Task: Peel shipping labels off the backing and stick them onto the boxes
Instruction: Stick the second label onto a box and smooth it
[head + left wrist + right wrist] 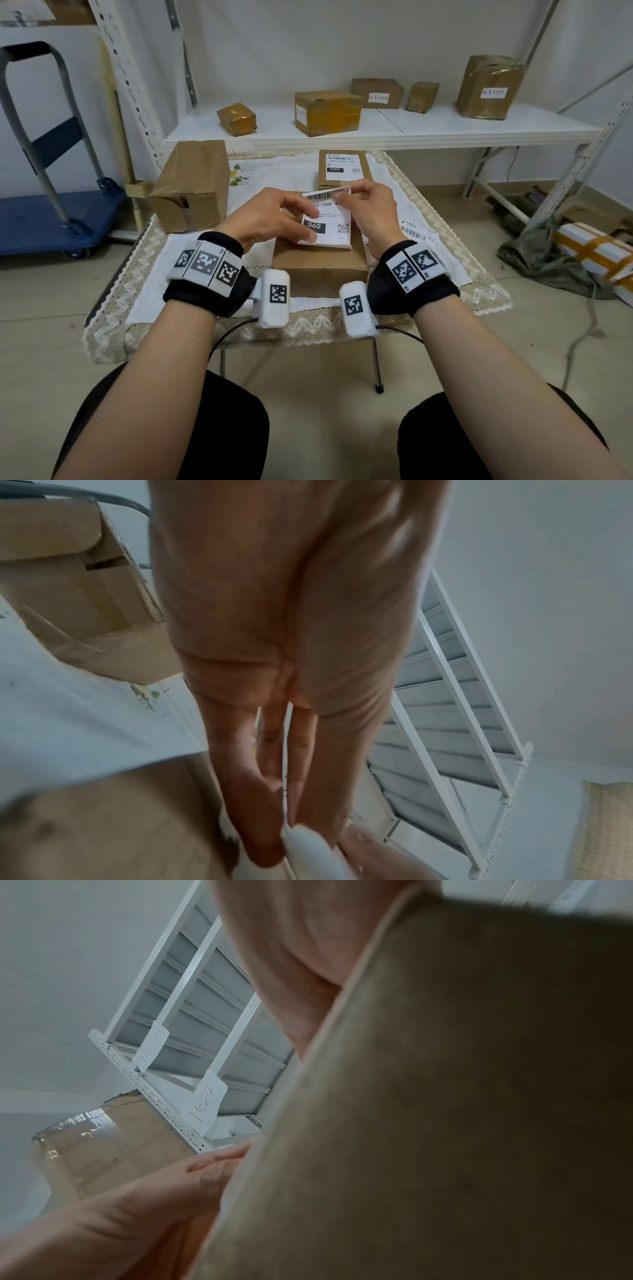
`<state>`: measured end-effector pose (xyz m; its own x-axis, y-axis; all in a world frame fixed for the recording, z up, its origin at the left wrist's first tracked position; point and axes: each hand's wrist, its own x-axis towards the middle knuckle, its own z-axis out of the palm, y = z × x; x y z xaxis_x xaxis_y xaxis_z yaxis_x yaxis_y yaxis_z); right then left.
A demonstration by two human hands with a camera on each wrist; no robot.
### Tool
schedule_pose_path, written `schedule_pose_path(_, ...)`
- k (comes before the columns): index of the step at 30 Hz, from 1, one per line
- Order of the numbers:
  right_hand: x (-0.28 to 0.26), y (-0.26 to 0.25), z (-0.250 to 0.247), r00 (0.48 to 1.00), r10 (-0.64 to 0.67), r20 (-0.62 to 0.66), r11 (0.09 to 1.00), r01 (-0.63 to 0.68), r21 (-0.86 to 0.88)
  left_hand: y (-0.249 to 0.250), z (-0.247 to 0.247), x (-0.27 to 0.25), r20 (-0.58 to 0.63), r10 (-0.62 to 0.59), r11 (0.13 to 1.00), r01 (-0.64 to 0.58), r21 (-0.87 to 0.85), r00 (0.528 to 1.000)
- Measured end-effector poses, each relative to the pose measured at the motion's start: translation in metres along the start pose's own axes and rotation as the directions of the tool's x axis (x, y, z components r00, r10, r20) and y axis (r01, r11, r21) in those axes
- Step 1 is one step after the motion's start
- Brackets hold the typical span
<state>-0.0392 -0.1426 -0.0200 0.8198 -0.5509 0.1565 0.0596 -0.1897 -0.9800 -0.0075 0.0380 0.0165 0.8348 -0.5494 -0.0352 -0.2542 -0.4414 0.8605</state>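
A white shipping label (330, 228) with a barcode and a black "060" block is held just above a brown box (318, 267) at the table's middle. My left hand (305, 222) grips the sheet's left side, thumb on top near its lower edge. My right hand (346, 197) pinches the label's top edge, where the barcode strip is curled up. In the left wrist view my fingers (267, 818) reach down to a white sheet edge (308, 842) beside the box (103, 826). A blurred brown surface (445, 1096) fills most of the right wrist view and hides the pinch.
A second box (342, 169) bearing a label stands behind, and a large box (195, 185) at the table's left. Another label sheet (416, 231) lies on the cloth at right. A white shelf (376, 133) beyond holds several boxes. A blue trolley (51, 219) is at left.
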Motion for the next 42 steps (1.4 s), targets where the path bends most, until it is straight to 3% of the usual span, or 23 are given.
schedule_pose_path(22,0.010,0.007,0.003,0.997,-0.073,0.013,0.973,0.074,-0.219,0.004,0.003,0.000,0.052,-0.053,0.996,0.049,0.068,0.997)
schedule_pose_path(37,0.010,0.005,0.005,0.988,-0.155,0.013,0.887,0.145,-0.439,0.010,0.003,-0.001,0.044,-0.076,0.969,0.063,0.237,0.996)
schedule_pose_path(42,0.009,0.005,0.003,0.984,-0.180,-0.011,0.901,0.160,-0.404,0.005,0.000,0.001,0.046,-0.057,0.963,0.043,0.267,0.997)
